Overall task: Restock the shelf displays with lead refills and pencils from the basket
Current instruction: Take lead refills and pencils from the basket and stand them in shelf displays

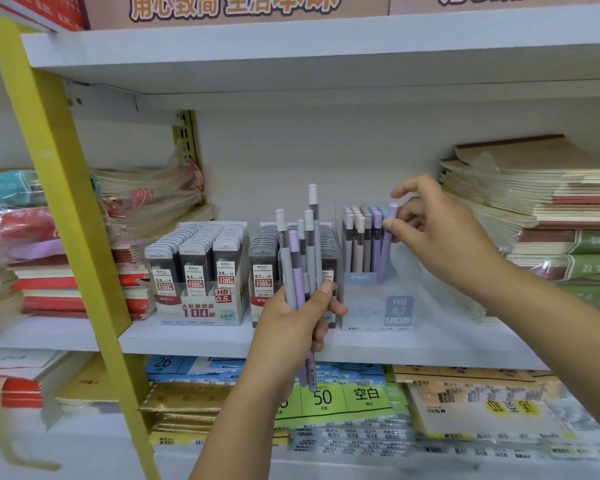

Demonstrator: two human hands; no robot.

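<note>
My left hand [297, 327] grips a bundle of several grey and purple pencils [300, 258], held upright in front of the shelf. My right hand [437, 226] pinches a single purple pencil [386, 244] by its top, with its lower end standing in the clear pencil display box [378, 306], at the right of the pencils that fill the box's left part. Left of that box stand two lead refill displays, the 0.5 one [201, 271] and the 0.7 one [267, 268], both packed with refill cases. The basket is out of view.
A white shelf board [413, 344] carries the displays. Stacks of notebooks [548, 216] sit to the right and wrapped stationery [49, 258] to the left. A yellow upright [70, 216] slants across the left. Paper pads [361, 396] fill the shelf below.
</note>
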